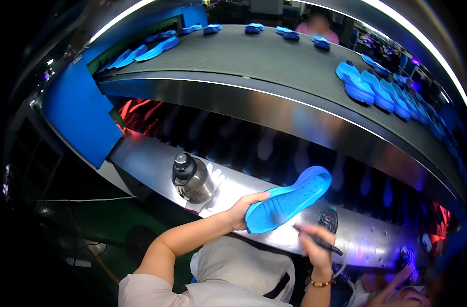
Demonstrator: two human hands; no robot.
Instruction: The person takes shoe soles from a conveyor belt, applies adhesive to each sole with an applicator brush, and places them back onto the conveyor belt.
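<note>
Dressed in pale clothes [243,266] at the near edge of a metal ledge [369,240], with a bracelet [320,282] on the right wrist. Closing the right hand [318,240] around a black pen [332,247], with one end pointed toward a blue sole [290,202]. Too blurred there to tell contact from a gap. Gripping the sole by its lower left end with the left hand [241,211], with the thumb over the top face and the other fingers mostly hidden. Holding the sole tilted, clear above the ledge, with its dotted end toward the ledge's far edge. To the right, near the ledge's right end, a co-worker's hand [405,271] at a violet-lit shoe part [408,256]. On the ledge, just beyond the right hand, a black oval thing [328,220]. Toward the ledge's left end, upright, a dark bottle [192,179], with a white glove [216,179] just beside it. Past the ledge's far edge, a dark slot [228,128], glowing red at both ends. Above the slot, a dark belt [233,56]. Along the belt's right end, a close row of blue soles [377,92]; at its left end, by a blue panel [80,110], several more; along its far edge, spaced pairs. Beyond that edge, a person in pink [333,37].
</note>
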